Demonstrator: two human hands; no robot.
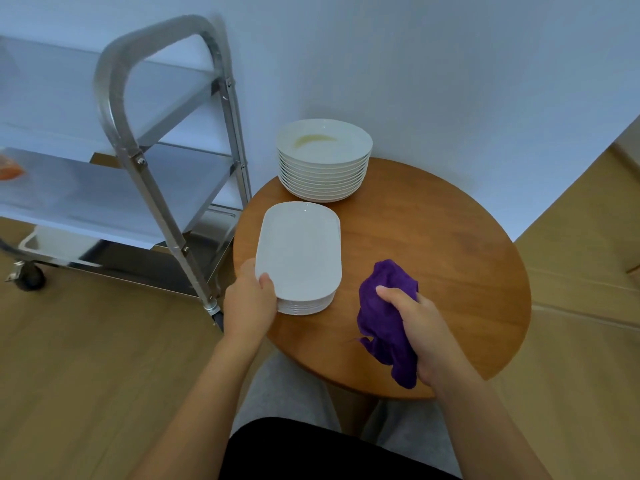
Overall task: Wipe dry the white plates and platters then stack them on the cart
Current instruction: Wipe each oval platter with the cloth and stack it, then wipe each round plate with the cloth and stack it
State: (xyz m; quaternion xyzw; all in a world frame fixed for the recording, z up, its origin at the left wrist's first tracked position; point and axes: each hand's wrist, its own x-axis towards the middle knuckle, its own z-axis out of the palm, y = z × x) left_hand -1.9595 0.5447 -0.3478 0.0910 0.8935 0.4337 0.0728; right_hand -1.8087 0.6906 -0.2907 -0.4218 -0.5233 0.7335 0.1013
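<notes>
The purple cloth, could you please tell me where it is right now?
In the head view, the purple cloth is bunched in the right hand above the round wooden table, right of the platter stack.

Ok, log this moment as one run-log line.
left hand: grips top platter of stack | right hand: holds purple cloth | round plates: stacked on table | cart: no plates visible
</notes>
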